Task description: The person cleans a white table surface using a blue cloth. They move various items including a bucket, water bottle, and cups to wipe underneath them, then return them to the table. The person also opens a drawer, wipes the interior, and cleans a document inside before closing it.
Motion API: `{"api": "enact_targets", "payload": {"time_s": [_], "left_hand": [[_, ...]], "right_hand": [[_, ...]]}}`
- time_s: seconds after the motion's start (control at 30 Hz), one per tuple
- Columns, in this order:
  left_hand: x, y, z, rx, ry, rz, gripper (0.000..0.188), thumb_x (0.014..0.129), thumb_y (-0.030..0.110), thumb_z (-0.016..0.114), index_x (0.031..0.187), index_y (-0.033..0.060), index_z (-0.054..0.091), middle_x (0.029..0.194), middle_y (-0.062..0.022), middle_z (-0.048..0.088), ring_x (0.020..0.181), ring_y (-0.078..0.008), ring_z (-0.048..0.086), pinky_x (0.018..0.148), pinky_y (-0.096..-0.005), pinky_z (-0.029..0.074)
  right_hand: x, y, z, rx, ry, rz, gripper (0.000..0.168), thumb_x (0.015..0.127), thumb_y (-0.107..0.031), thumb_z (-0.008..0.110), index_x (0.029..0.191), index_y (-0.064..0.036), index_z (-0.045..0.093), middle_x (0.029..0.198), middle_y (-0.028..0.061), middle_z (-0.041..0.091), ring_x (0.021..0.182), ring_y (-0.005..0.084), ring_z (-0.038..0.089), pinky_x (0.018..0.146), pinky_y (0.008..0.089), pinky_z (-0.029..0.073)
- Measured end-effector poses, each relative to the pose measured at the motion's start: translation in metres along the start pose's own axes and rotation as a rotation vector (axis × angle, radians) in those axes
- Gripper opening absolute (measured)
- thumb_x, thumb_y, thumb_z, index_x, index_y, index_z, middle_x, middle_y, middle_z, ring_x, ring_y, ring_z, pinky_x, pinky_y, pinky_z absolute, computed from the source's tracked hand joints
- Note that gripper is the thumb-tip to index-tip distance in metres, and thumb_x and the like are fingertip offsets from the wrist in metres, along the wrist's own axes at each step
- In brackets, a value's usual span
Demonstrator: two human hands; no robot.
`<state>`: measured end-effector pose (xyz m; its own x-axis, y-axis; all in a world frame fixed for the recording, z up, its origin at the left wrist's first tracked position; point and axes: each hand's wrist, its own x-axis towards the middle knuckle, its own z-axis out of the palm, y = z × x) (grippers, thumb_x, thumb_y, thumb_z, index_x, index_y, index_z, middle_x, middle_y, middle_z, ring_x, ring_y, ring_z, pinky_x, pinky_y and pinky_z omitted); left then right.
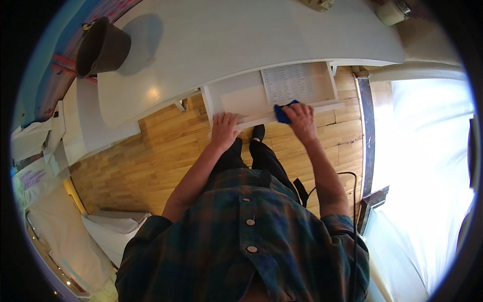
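Observation:
A white drawer is pulled out from under a white table. My left hand rests on the left part of the drawer's front edge, fingers over the rim. In my right hand is a dark blue cloth, pressed against the drawer's front panel further right. A printed sheet of paper with a table of writing lies inside the drawer, towards its right side. The fingertips of my left hand are a little blurred.
On the table's left end a dark brown pot leans outward. A whitish jar stands at the far right corner. Wooden floor lies below the drawer. A black cable hangs beside my right arm, and translucent sheeting covers the right side.

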<state>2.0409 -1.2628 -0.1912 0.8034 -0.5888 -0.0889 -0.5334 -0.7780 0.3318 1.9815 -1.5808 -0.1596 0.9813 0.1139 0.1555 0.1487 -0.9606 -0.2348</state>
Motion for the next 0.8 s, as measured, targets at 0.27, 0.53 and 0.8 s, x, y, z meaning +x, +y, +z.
{"api": "enact_targets", "payload": {"time_s": [0.27,0.53,0.8], "left_hand": [[-0.030,-0.017,-0.040,-0.098,0.314,-0.182,0.068,0.085,0.035,0.080,0.139,0.0064,0.050,0.137,-0.0179,0.052,0.132,-0.0358,0.048,0.113,-0.0487,0.036],[-0.051,-0.053,-0.005,-0.954,0.031,-0.599,0.050,0.104,0.049,0.053,0.108,0.0012,0.068,0.090,-0.0122,0.066,0.091,-0.0240,0.063,0.083,-0.0377,0.048],[-0.057,-0.069,0.016,-1.066,0.049,-0.409,0.058,0.105,0.051,0.046,0.119,-0.0017,0.066,0.107,-0.0169,0.069,0.099,-0.0219,0.063,0.089,-0.0358,0.048]], "right_hand": [[0.002,0.022,-0.006,-0.077,0.014,0.105,0.052,0.073,-0.014,0.083,0.119,-0.020,0.060,0.112,0.0027,0.057,0.114,0.0279,0.052,0.102,0.0504,0.037],[0.020,-0.072,0.043,-0.153,0.055,-0.073,0.028,0.085,-0.012,0.061,0.112,-0.017,0.058,0.107,0.0063,0.054,0.109,0.0283,0.051,0.100,0.0493,0.038],[0.049,-0.225,0.083,-0.167,0.025,-0.185,0.033,0.083,-0.018,0.064,0.116,-0.013,0.058,0.105,0.0078,0.054,0.107,0.0275,0.052,0.099,0.0501,0.037]]}}
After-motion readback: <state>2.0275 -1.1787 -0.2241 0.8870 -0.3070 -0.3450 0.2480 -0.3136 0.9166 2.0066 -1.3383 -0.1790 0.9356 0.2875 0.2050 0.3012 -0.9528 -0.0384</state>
